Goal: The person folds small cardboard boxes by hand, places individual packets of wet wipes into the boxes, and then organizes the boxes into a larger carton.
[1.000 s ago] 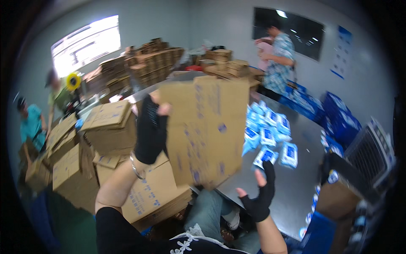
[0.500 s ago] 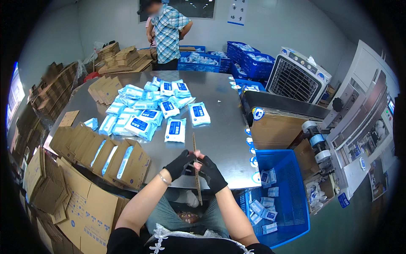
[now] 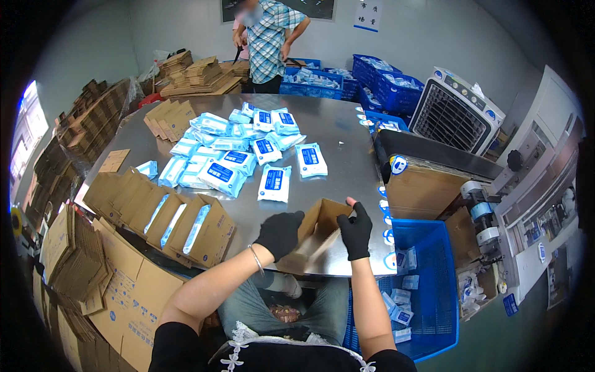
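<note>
Between my hands, at the table's near edge, a small brown cardboard box [image 3: 327,217] stands opened out, its top facing up. My left hand [image 3: 280,235], in a black fingerless glove, is closed on the box's left side. On the right side my right hand [image 3: 355,232], gloved the same way, grips the wall with its thumb raised by the rim. The lower flaps are blurred. Beyond the box lies a heap of blue-and-white wipes packs [image 3: 217,155], with one pack [image 3: 274,183] nearest to my hands. Left of my left hand stands a row of open boxes [image 3: 211,232], several with packs in them.
A blue crate [image 3: 427,322] with packs stands right of the metal table [image 3: 334,161]. A conveyor [image 3: 434,152] and an air cooler [image 3: 455,111] are farther right. Flattened cartons [image 3: 68,254] are stacked at the left. A person [image 3: 268,43] stands beyond the table.
The flat piece of cardboard between my hands has opened into a box. My hands have spread apart to its two sides. The view has shifted slightly to the left.
</note>
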A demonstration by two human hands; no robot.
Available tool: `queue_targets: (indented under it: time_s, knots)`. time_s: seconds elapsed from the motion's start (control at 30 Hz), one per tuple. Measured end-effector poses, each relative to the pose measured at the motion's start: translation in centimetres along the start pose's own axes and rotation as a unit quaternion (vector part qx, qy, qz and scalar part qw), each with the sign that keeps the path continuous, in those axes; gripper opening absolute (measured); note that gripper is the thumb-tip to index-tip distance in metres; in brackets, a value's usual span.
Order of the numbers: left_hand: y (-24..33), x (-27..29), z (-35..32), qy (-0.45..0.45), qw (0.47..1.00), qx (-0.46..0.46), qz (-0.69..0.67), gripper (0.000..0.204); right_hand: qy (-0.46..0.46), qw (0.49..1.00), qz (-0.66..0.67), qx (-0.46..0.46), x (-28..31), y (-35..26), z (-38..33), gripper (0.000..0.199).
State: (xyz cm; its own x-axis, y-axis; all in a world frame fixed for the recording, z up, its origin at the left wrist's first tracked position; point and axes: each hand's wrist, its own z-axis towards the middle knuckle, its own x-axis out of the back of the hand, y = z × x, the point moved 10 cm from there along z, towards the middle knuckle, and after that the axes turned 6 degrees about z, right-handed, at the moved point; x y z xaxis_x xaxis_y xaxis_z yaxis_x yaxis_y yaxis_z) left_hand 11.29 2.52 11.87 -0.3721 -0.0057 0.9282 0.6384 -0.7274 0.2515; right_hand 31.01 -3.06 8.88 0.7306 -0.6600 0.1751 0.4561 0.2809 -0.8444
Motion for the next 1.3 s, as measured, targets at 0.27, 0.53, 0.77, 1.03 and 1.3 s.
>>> queue_targets:
  time_s: [0.27, 0.53, 0.77, 1.03, 1.3]
  knots:
    - [3.0, 0.0, 2.1, 0.1, 0.967, -0.06, 0.228, 0.018, -0.131, 0.941, -0.186, 0.251, -3.3, -6.5, -1.3, 0.02]
    - [1.0, -1.8, 3.8, 0.055, 0.995, -0.006, 0.081, 0.034, -0.248, 0.87, -0.389, 0.173, -7.8, -3.9, 0.9, 0.027]
    - [0.8, -1.7, 1.5, -0.007, 1.0, -0.016, 0.01, 0.05, -0.173, 0.901, -0.398, 0.024, -10.1, -0.1, 1.2, 0.03]
    - [1.9, -0.9, 1.3, 0.063, 0.996, -0.066, -0.008, 0.048, -0.022, 0.961, -0.248, 0.119, -7.0, -1.0, 0.3, 0.016]
    - [3.0, -5.4, -0.2, 0.08, 0.989, -0.125, 0.023, 0.048, 0.037, 0.998, 0.004, 0.058, -3.8, 0.2, -2.0, 0.029]
